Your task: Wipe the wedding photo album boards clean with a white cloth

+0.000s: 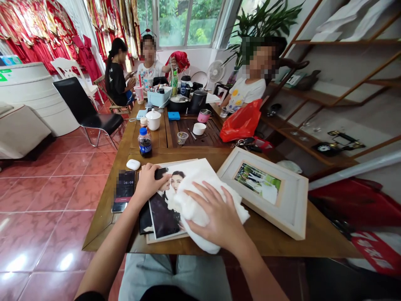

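My left hand (pixel 148 180) rests at the upper left edge of a large wedding photo print (pixel 166 217), thumb stretched over the print and apart from the fingers. The print shows a couple and lies on a pale board on the wooden table. My right hand (pixel 216 213) presses on a bunched white cloth (pixel 194 184), its fingers spread and slightly curved around it. The cloth covers the right part of the print. To the right lies a thick pale picture frame (pixel 294 205) with a small outdoor photo inside, touched by neither hand.
A phone (pixel 125 190) and a white earbud case (pixel 133 164) lie left of the print. Beyond stand a dark bottle (pixel 145 144), a white lidded cup (pixel 153 120), a small white bowl (pixel 199 128) and a red plastic bag (pixel 242 123). Several people sit around the table's far part.
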Motion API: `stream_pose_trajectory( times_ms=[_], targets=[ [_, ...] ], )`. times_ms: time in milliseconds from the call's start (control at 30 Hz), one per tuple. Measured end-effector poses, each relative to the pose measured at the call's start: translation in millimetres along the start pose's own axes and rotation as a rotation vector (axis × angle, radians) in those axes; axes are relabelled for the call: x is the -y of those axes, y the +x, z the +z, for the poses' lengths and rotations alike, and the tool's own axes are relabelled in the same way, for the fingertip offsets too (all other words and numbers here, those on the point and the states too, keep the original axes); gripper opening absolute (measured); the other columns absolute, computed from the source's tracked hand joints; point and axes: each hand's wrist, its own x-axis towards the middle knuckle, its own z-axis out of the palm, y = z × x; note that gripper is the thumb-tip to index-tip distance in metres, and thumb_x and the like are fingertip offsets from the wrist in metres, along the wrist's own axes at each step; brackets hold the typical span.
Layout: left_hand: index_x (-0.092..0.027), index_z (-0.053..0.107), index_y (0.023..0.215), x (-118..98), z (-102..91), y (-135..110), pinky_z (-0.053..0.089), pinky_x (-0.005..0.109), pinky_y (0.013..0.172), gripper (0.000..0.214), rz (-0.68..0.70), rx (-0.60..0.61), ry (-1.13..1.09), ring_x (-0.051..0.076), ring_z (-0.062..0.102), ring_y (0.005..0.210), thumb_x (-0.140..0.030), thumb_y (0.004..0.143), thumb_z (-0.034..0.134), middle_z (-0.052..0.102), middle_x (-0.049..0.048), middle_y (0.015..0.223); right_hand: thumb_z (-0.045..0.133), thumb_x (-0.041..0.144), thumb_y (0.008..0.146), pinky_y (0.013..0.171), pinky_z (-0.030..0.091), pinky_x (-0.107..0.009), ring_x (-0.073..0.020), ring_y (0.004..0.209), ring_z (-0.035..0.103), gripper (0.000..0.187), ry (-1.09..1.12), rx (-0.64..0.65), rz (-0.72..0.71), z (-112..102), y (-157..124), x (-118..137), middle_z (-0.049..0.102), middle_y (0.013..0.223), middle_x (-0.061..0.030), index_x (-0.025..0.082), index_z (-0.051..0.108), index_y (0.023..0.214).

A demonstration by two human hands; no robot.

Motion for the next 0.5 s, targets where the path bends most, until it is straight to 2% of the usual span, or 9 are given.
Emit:
stream_pose_trajectory(
  times_ms=[133, 233, 367, 500],
  targets=[
    [-0.02, 0.068, 0.106, -2.6, -1.8, 0.0, 0.047, 0.042, 0.094, 0.039, -0.017, 0.017, 0.013, 0.028, 0.06, 0.103, -0.051, 0.084, 0.076, 0.064, 0.0074, 0.102, 0.056, 0.05, 0.088, 0.113, 0.028, -0.064, -0.0355, 0.141, 0.045, 0.053, -0.087, -0.069, 0.076, -3.8, -7.1, -29.8, 0.056, 0.15, -0.0077, 0.032, 0.059, 0.138],
    [-0.02, 0.068, 0.106, -4.9, -3.7, -0.1, 0.047, 0.043, 0.094, 0.039, -0.025, 0.028, 0.018, 0.029, 0.06, 0.105, -0.051, 0.085, 0.075, 0.064, 0.0077, 0.102, 0.053, 0.052, 0.09, 0.11, 0.032, -0.062, -0.035, 0.141, 0.046, 0.052, -0.117, -0.094, 0.12, -3.8, -10.5, -39.5, 0.056, 0.15, -0.008, 0.031, 0.059, 0.137],
    [-0.019, 0.068, 0.107, -6.8, -3.9, -0.5, 0.047, 0.043, 0.094, 0.04, -0.035, 0.026, 0.036, 0.029, 0.06, 0.105, -0.051, 0.084, 0.076, 0.064, 0.0082, 0.103, 0.054, 0.05, 0.09, 0.114, 0.025, -0.065, -0.0362, 0.141, 0.044, 0.052, -0.144, -0.108, 0.113, -2.2, -8.0, -28.3, 0.056, 0.15, -0.0089, 0.029, 0.059, 0.138],
    [-0.02, 0.068, 0.106, -7.6, -3.8, -0.7, 0.047, 0.044, 0.095, 0.037, -0.045, 0.024, 0.039, 0.029, 0.059, 0.107, -0.049, 0.085, 0.076, 0.064, 0.0083, 0.104, 0.06, 0.05, 0.086, 0.117, 0.017, -0.066, -0.0376, 0.144, 0.039, 0.059, -0.07, -0.029, 0.038, -0.1, 3.1, 0.9, 0.051, 0.154, -0.0081, 0.031, 0.057, 0.142]
  ],
)
